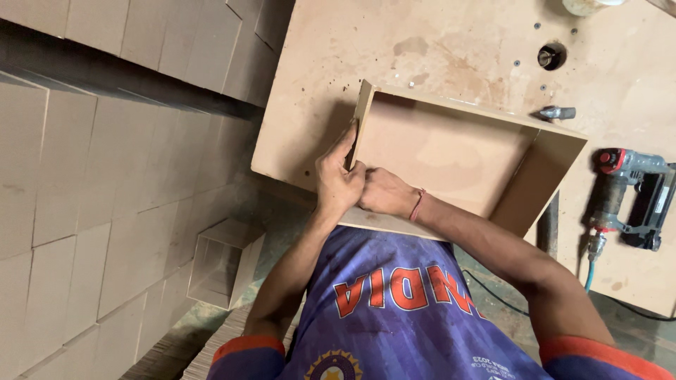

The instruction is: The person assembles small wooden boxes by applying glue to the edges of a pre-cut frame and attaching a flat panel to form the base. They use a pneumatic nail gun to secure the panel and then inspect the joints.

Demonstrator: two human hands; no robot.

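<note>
Seen from the head view, an open box frame [451,158] of thin brown fibreboard panels lies on the workbench [465,42], its near-left corner at the bench edge. Both hands meet at that corner: the left hand [336,177] clasps the upright left panel [362,121], fingers wrapped on its end; the right hand [384,193] is curled against it, though its exact grasp cannot be told. Such board is probably stiff, light and smooth, best held by its edges near a joint. A pneumatic nailer [629,197] rests well apart, right
</note>
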